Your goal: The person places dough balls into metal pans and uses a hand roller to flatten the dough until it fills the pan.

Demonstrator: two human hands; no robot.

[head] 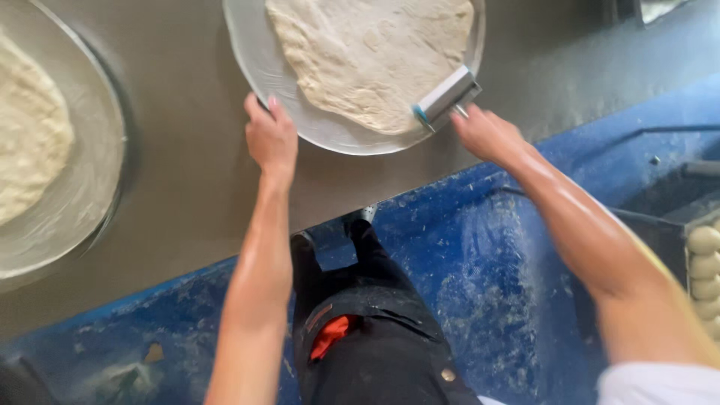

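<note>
A round metal pan (255,60) lies on the grey steel counter (187,172) with a flat sheet of pale dough (367,52) spread in it. My left hand (270,139) grips the pan's near-left rim. My right hand (487,135) holds the handle of a small metal roller (448,97), whose drum rests on the dough's near-right edge at the pan's rim.
A second round pan (90,180) with flattened dough (30,127) sits at the counter's left end. Several dough balls (703,262) line the right edge. Below the counter is a flour-dusted blue floor (480,262), with my dark trousers and shoes.
</note>
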